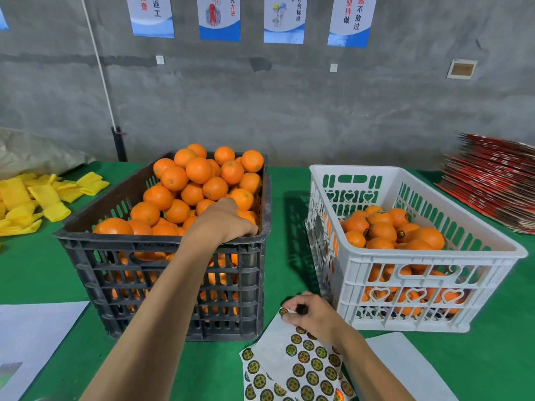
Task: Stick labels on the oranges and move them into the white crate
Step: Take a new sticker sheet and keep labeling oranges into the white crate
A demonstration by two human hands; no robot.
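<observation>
The left hand (224, 219) reached into the black crate (162, 282), its fingers curled down over a round, bright orange (246, 217) near the front corner. More shiny oranges were piled beyond those fingers. The right hand (311, 314) pinched a small round label (284, 311) at the top of the label sheet (301, 369). The white crate (405, 285), beside that hand, held oranges with dark labels.

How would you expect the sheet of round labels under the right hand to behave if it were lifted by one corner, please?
The label sheet looks thin, so it would probably flop and bend. It seems light, lying flat on other sheets, and might slide. The right hand presses it, likely to steady it.
</observation>
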